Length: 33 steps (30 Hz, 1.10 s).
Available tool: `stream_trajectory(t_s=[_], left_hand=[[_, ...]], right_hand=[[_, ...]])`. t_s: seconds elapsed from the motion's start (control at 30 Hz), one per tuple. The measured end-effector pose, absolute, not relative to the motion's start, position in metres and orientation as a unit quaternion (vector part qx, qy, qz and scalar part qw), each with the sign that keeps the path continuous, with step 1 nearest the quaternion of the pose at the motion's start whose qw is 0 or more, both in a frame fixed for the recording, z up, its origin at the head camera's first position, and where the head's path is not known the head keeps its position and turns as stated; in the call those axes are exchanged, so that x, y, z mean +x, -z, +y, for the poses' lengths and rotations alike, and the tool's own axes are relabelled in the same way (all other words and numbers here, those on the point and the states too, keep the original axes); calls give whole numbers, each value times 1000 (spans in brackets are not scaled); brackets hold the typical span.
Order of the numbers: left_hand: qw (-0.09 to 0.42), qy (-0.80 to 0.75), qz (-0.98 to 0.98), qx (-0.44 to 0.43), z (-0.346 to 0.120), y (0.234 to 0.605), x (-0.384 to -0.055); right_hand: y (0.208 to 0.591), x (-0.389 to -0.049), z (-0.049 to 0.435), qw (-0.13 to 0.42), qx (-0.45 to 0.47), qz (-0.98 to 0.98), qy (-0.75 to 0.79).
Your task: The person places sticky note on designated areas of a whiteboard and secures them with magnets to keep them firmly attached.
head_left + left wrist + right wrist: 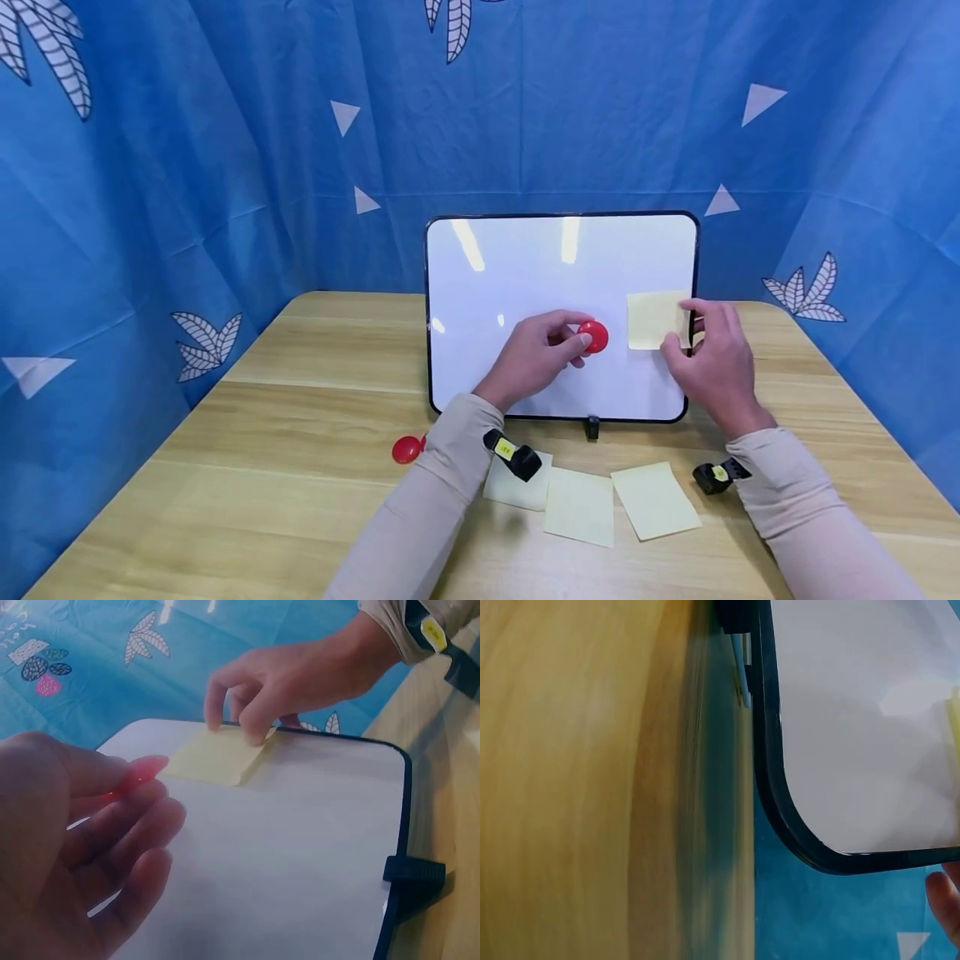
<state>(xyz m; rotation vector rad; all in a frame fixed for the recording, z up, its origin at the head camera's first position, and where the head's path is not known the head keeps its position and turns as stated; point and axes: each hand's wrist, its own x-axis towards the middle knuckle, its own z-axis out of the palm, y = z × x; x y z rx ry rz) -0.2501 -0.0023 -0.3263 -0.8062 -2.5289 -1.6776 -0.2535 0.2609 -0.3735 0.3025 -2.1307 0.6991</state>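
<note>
Between thumb and fingers, my left hand (pixel 536 354) pinches a round red magnet (pixel 595 337) in front of the whiteboard (pixel 517 283). In the left wrist view the magnet (pixel 141 775) shows edge-on, its flat side toward the board. A pale yellow paper square (pixel 651 320) lies against the board's right part. My right hand (pixel 716 358) holds that paper by its right edge, thumb and fingertips at the board's black frame. In the right wrist view only a fingertip (pixel 943 900) and a strip of the paper (pixel 954 724) show.
The board stands upright on a black foot (pixel 592 428) on the wooden table (pixel 315 433). Three more paper squares lie before it, one of them at the right (pixel 656 500). A red magnet (pixel 407 450) lies left of my left forearm, another partly hidden beside it. A blue curtain (pixel 525 125) hangs behind.
</note>
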Motion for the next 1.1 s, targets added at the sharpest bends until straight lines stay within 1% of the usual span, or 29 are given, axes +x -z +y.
stream_trajectory(t_s=[0.2,0.43,1.1], left_hand=[[29,505,-820,-266,7,324,-253],[35,502,-821,-269,20,320,-256],[69,526,-818,-220,41,306,-265]], right_hand=[[376,-253,259,416,114,-851,-300],[377,-251,258,405,107,-852,-313],[377,-253,257,396,108,-853,-322]])
